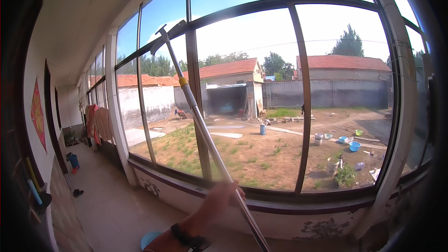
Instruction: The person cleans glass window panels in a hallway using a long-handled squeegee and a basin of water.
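A long telescopic metal pole (pixel 210 138) with a yellow collar slants up across the large window. My left hand (pixel 225 194), with a black watch or band on its wrist, is closed around the pole; the fingers are blurred. At the top end sits a grey window-cleaning head (pixel 168 35) with a T-shaped bar and a wider pad. It is in front of the dark transom bar (pixel 245 10) near a vertical mullion; whether it touches the glass, I cannot tell. The pole's lower end runs out of the picture. My right hand is out of view.
Below the panes runs a window sill (pixel 273 204) over a peeling low wall. A light blue basin (pixel 150 238) is on the floor by my forearm. Clothes (pixel 99 122) hang down the corridor, a shoe (pixel 78 193) lies on its floor, and a yard with buckets shows outside.
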A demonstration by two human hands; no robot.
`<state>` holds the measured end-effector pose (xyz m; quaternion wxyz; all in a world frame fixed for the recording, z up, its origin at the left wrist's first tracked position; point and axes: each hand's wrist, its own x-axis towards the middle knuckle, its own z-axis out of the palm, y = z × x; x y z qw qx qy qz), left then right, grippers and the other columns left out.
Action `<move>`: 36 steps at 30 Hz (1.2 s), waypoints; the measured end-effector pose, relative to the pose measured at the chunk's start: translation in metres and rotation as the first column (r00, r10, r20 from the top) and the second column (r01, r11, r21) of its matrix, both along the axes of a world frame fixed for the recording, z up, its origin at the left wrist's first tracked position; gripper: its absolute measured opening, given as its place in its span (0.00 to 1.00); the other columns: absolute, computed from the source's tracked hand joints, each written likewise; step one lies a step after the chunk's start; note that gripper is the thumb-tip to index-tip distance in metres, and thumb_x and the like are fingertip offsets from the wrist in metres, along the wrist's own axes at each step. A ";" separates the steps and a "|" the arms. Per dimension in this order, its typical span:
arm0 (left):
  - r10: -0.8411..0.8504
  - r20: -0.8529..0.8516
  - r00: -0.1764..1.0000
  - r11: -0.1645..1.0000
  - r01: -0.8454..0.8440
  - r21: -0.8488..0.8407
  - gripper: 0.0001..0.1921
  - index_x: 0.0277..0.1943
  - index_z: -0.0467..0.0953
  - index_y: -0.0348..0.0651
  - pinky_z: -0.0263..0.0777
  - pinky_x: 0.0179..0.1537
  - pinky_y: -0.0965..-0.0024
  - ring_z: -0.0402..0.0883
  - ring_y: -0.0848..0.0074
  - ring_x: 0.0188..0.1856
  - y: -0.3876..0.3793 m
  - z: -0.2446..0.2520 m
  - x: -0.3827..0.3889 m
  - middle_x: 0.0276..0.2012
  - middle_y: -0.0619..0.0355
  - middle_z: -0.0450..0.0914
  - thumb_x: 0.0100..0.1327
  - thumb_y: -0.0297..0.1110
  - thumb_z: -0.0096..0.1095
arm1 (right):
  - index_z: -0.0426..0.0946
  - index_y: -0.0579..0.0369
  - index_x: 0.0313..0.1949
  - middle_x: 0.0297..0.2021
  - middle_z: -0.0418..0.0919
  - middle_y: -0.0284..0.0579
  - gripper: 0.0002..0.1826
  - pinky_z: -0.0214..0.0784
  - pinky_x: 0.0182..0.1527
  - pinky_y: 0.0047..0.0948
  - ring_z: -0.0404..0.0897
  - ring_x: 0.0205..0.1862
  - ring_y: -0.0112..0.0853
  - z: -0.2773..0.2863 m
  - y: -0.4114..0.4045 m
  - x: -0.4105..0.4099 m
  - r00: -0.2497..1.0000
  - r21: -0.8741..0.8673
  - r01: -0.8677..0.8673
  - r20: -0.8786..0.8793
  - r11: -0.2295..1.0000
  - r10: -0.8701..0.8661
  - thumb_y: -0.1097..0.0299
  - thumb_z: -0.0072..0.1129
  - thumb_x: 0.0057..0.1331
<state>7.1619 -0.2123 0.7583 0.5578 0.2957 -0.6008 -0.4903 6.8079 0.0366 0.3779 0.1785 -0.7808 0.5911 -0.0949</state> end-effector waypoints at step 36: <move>0.000 0.006 1.000 0.884 0.003 -0.468 0.27 0.72 0.47 0.42 0.59 0.62 0.62 0.62 0.64 0.64 0.061 -0.192 -0.022 0.65 0.45 0.60 0.72 0.30 0.43 | 0.61 0.57 0.57 0.32 0.77 0.51 0.22 0.74 0.40 0.38 0.80 0.34 0.40 0.326 -0.246 0.203 -0.010 -0.116 -0.105 0.993 0.988 0.115 0.53 0.39 0.74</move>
